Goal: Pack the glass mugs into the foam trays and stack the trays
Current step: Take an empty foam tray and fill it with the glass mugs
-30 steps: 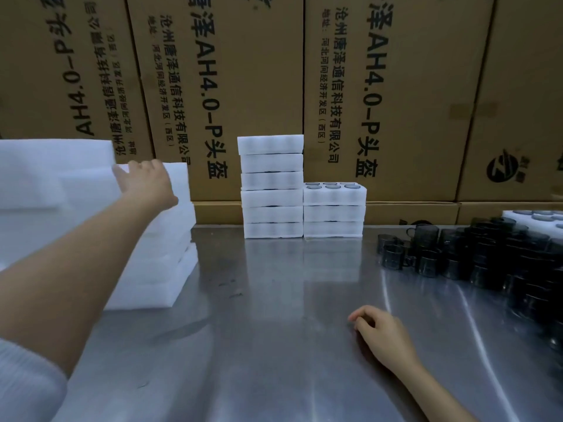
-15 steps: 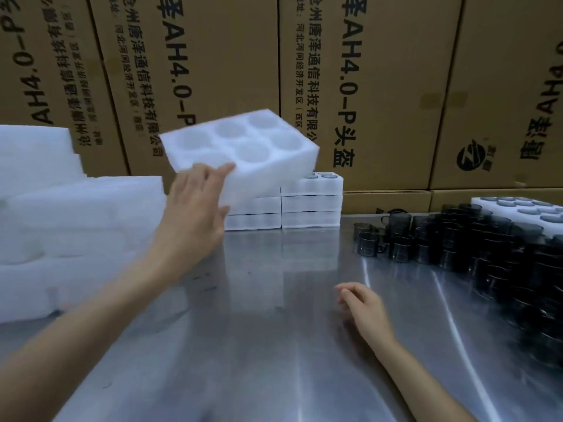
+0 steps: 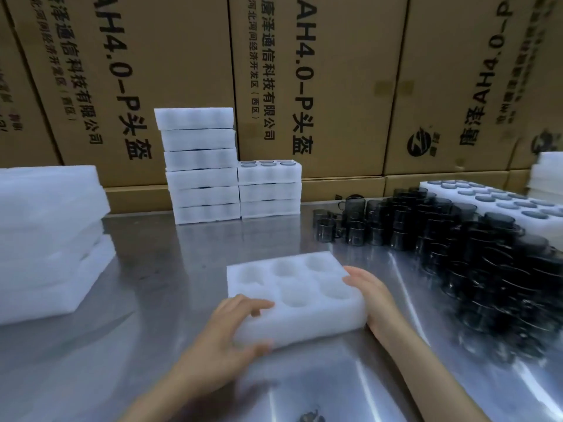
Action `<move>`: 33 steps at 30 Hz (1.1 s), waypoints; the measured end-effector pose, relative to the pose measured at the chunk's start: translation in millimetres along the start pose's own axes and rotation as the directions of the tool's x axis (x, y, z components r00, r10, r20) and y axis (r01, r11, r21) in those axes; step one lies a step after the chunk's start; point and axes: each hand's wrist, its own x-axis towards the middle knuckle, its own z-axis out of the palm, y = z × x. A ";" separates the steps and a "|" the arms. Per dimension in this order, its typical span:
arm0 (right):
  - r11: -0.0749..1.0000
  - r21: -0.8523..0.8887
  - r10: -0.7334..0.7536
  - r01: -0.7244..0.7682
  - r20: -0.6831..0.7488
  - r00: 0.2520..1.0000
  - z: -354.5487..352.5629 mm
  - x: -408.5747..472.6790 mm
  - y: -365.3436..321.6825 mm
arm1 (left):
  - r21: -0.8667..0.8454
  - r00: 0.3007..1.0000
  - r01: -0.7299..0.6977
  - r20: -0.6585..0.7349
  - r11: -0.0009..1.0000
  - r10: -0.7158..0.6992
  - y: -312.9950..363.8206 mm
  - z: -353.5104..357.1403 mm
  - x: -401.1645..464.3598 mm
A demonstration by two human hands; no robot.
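1. The left hand (image 3: pixel 227 327) is gripping the near-left corner of the white six-pocket foam tray (image 3: pixel 292 296), fingers on top, thumb against its side.
2. The right hand (image 3: pixel 370 295) is clasping its right edge.
3. The tray is sitting on the shiny steel table (image 3: pixel 170 269), with dark glass mugs (image 3: pixel 441 236) crowding to its right.

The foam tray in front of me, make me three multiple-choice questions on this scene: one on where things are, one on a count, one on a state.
1. Where do the loose glass mugs stand?
A. right of the foam tray
B. left of it
C. inside it

2. How many pockets does the foam tray have?
A. four
B. six
C. nine

3. What state are its pockets in?
A. all filled
B. half filled
C. all empty

Answers:
1 A, the dark mugs crowd the metal table on the right.
2 B, two rows of three.
3 C, no glass shows in any pocket while the left hand and right hand hold its ends.
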 end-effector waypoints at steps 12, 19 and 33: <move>0.700 -0.581 -0.608 0.414 -0.181 0.773 -10.3 -19.8 -13.0 | -0.722 0.705 0.252 -0.319 0.644 -0.633 -52.8 23.1 35.0; 0.247 -0.957 -0.704 -0.154 -0.287 0.650 -72.6 -22.6 -49.9 | -0.785 0.707 0.231 -0.269 0.574 -0.653 -49.4 22.9 32.1; -0.005 -0.943 -0.567 -0.333 -0.272 0.777 -119.0 -0.2 -61.0 | -0.803 0.709 0.232 -0.246 0.549 -0.661 -43.6 24.7 31.9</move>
